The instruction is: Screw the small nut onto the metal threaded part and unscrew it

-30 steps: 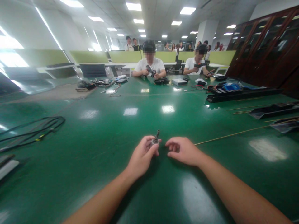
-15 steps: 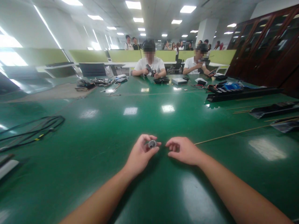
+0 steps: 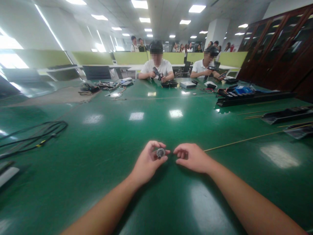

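Note:
My left hand [image 3: 146, 160] holds a small round grey part [image 3: 160, 153] that looks like metal, with a ringed face and a short stub in its middle. Thumb and fingers grip it by the edge, a little above the green table [image 3: 110, 202]. Just to the right, my right hand [image 3: 192, 157] rests on its side on the tabletop. Its fingers are loosely curled, a gap shows between them and the thumb, and I see nothing in them. The two hands do not touch.
A thin yellow rod [image 3: 242, 140] runs right from behind my right hand. Black cables [image 3: 49, 133] lie on the left, and black channels [image 3: 254, 98] on the right. Across the table sit two people, one holding a drill-like tool [image 3: 156, 71] beside black trays [image 3: 169, 84].
The grey part has turned slightly in my left hand and shifted a little right, so its stub now points more downward. My right hand has stayed in place.

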The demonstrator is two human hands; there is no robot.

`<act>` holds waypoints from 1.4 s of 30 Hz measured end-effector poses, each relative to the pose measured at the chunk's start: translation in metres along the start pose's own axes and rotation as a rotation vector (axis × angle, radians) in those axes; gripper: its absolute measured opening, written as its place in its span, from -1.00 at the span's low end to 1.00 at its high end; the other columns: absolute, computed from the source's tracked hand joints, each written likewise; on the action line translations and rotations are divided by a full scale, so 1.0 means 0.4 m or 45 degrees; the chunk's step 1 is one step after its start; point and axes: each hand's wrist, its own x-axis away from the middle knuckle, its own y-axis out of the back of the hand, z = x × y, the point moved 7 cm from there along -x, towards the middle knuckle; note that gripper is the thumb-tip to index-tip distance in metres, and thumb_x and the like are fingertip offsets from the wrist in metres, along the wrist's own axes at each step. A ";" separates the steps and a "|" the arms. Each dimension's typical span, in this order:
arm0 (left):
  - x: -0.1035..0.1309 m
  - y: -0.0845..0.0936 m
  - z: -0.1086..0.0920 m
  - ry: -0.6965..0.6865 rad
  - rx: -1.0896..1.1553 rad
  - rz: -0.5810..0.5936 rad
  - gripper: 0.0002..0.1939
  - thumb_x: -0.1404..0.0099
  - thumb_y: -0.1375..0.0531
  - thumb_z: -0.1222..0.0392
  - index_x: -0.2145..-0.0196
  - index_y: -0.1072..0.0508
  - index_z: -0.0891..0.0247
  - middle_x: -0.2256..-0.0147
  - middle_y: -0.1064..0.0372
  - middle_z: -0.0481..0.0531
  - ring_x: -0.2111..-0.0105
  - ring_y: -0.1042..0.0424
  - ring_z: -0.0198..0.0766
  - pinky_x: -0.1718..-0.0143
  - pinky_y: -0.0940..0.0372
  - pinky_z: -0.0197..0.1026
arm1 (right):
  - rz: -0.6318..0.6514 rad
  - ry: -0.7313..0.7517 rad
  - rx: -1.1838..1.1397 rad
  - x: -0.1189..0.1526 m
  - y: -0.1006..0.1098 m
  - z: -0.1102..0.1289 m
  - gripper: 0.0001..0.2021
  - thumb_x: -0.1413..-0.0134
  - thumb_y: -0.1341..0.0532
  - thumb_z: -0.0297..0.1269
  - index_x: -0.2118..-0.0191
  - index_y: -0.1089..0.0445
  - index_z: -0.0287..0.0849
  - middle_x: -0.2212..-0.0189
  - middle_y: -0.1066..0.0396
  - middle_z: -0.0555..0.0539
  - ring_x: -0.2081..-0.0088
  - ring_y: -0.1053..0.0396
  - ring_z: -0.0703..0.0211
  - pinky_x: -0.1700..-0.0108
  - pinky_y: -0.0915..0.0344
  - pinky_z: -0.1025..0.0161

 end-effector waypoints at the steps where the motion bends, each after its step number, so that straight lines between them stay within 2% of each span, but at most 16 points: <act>1: 0.001 -0.001 0.001 0.007 -0.003 0.008 -0.62 -0.15 -0.34 0.27 0.18 -0.22 0.23 0.08 -0.32 0.06 0.09 -0.51 -0.15 0.07 -0.38 -0.15 | 0.000 0.002 0.001 0.000 0.001 0.000 -0.77 0.05 -0.34 -0.43 0.18 -0.50 -0.20 0.41 -0.46 0.00 0.40 -0.40 0.25 0.31 -0.34 0.32; 7: 0.000 0.001 0.000 0.071 -0.073 -0.014 -0.59 -0.21 -0.31 0.15 0.04 -0.31 0.27 0.03 -0.40 0.18 0.12 -0.52 -0.10 -0.04 -0.37 -0.03 | 0.011 -0.001 0.013 -0.002 0.001 0.001 -0.76 0.06 -0.35 -0.44 0.19 -0.51 -0.19 0.40 -0.46 0.00 0.40 -0.40 0.24 0.31 -0.35 0.31; 13: -0.003 -0.002 -0.001 0.091 -0.148 -0.036 -0.60 -0.18 -0.32 0.09 0.09 -0.39 0.32 0.11 -0.46 0.14 0.19 -0.53 -0.13 0.02 -0.40 -0.06 | 0.007 0.009 0.019 -0.002 0.000 0.002 -0.77 0.05 -0.34 -0.42 0.19 -0.51 -0.19 0.39 -0.47 -0.02 0.38 -0.40 0.23 0.30 -0.35 0.31; 15: 0.000 0.003 -0.005 0.055 -0.250 -0.067 -0.61 -0.17 -0.32 0.08 0.09 -0.42 0.30 0.17 -0.49 0.10 0.20 -0.52 -0.16 0.07 -0.40 -0.10 | 0.005 0.018 0.025 -0.002 0.000 0.003 -0.78 0.04 -0.34 -0.41 0.19 -0.51 -0.19 0.39 -0.47 -0.02 0.39 -0.40 0.23 0.30 -0.35 0.31; 18: 0.007 0.009 -0.027 -0.072 -0.576 -0.109 -0.67 -0.18 -0.33 0.08 0.12 -0.48 0.24 0.19 -0.49 0.06 0.21 -0.48 -0.17 0.13 -0.37 -0.14 | 0.002 0.022 0.025 -0.002 0.000 0.006 -0.78 0.03 -0.34 -0.41 0.19 -0.50 -0.19 0.40 -0.47 -0.01 0.40 -0.40 0.24 0.30 -0.34 0.31; 22: 0.017 0.000 -0.056 -0.256 -0.875 -0.090 -0.73 -0.17 -0.34 0.10 0.18 -0.51 0.20 0.21 -0.48 0.05 0.20 -0.44 -0.16 0.15 -0.34 -0.16 | -0.014 0.025 0.033 0.000 0.005 0.017 -0.81 0.04 -0.33 -0.43 0.22 -0.50 -0.18 0.43 -0.46 0.01 0.41 -0.39 0.24 0.33 -0.32 0.32; 27: 0.020 -0.001 -0.047 -0.225 -0.838 -0.094 -0.60 -0.12 -0.37 0.15 0.08 -0.42 0.19 0.22 -0.45 -0.01 0.24 -0.46 -0.21 0.17 -0.34 -0.21 | -0.051 0.070 -0.015 0.008 0.014 0.045 -0.75 0.05 -0.32 -0.46 0.17 -0.49 -0.17 0.36 -0.49 -0.01 0.40 -0.40 0.23 0.32 -0.32 0.32; 32: 0.022 -0.005 -0.047 -0.221 -0.874 -0.080 -0.76 -0.12 -0.36 0.20 0.24 -0.44 0.21 0.29 -0.43 -0.05 0.29 -0.43 -0.25 0.24 -0.30 -0.25 | -0.040 0.134 -0.018 0.015 0.014 0.067 -0.71 0.07 -0.32 -0.47 0.14 -0.48 -0.15 0.32 -0.49 -0.02 0.38 -0.41 0.21 0.29 -0.33 0.31; 42: 0.026 -0.017 -0.057 -0.283 -0.929 -0.021 -0.80 -0.13 -0.37 0.20 0.26 -0.49 0.17 0.30 -0.46 -0.07 0.30 -0.42 -0.27 0.26 -0.26 -0.26 | -0.054 0.194 0.023 0.019 0.014 0.086 -0.70 0.09 -0.32 -0.47 0.16 -0.47 -0.13 0.30 -0.49 -0.02 0.31 -0.41 0.17 0.25 -0.31 0.28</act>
